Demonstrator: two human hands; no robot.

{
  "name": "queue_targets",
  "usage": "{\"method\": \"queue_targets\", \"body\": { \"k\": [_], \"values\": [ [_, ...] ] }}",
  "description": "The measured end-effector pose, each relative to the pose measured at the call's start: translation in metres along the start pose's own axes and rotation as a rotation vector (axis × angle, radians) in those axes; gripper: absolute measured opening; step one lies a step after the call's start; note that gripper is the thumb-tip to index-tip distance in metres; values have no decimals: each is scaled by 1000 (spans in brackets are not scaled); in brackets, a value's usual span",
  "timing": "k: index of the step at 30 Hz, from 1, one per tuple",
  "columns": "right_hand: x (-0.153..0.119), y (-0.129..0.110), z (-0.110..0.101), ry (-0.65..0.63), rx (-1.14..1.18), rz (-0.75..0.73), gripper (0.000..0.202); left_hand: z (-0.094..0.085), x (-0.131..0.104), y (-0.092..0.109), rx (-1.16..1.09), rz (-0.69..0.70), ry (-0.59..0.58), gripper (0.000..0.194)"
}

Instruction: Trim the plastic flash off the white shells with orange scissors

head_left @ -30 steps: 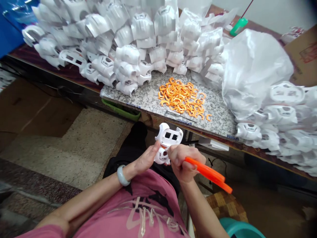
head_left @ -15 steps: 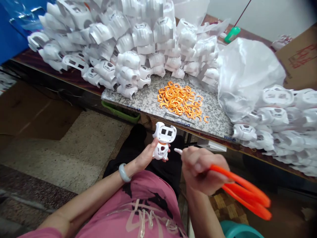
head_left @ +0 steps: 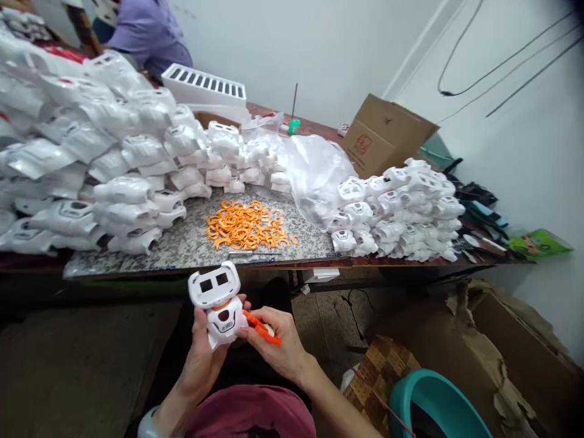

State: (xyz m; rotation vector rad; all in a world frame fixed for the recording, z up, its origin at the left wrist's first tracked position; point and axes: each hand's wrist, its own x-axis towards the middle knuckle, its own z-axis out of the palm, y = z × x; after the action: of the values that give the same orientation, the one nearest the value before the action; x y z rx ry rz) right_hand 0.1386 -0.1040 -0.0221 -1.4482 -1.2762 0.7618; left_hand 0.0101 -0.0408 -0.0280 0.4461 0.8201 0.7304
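Head view: both hands work low in front of the person's lap, below the near edge of the table (head_left: pixel 137 258)
Left hand: left hand (head_left: pixel 203 356) wraps the lower body of a white toy robot (head_left: pixel 218 302) from behind and below, fingers curled shut around it; the toy stands upright, its square head with two dark windows above the fingers
Right hand: right hand (head_left: pixel 278 347) pinches an orange tool (head_left: pixel 261 329) between thumb and fingers; the tool's tip touches the toy's right side, just under the head
Toy's place: in the air, just below and in front of the table edge, apart from it
Tabletop: a heap of orange rings (head_left: pixel 246 226) lies in the middle of the speckled slab, near the front edge; white shells (head_left: pixel 114 182) pile high on the left; a lower pile of white parts (head_left: pixel 401 207) sits on the right, reaching the table's front edge; a clear plastic bag (head_left: pixel 319 164) lies between
Open room: bare slab shows only in front of and left of the rings; the floor left of the lap is open
Right floor: a teal tub (head_left: pixel 433 404) and torn cardboard (head_left: pixel 502 340) crowd the lower right
Far end: a cardboard box (head_left: pixel 383 134) stands on the table; another person in a purple top (head_left: pixel 146 30) is behind the left pile
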Motion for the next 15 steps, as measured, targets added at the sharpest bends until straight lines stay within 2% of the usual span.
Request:
{"method": "queue_targets", "body": {
  "k": [4,7,9,12,15],
  "values": [
    [-2,-1,-5,99,20,-31,24,4,-4,-2,35,-47,-9,66],
    [0,-3,-27,163,-43,-74,25,0,-5,-5,134,-132,-78,77],
    [6,-6,-57,208,-127,-62,21,-8,-4,-7,226,-165,-137,83],
    [24,-12,-125,338,-207,-53,22,-25,1,-8,324,-220,-162,83],
    [54,-12,-201,637,-364,42,31,-42,7,-8,340,-268,-125,80]
  ]
}}
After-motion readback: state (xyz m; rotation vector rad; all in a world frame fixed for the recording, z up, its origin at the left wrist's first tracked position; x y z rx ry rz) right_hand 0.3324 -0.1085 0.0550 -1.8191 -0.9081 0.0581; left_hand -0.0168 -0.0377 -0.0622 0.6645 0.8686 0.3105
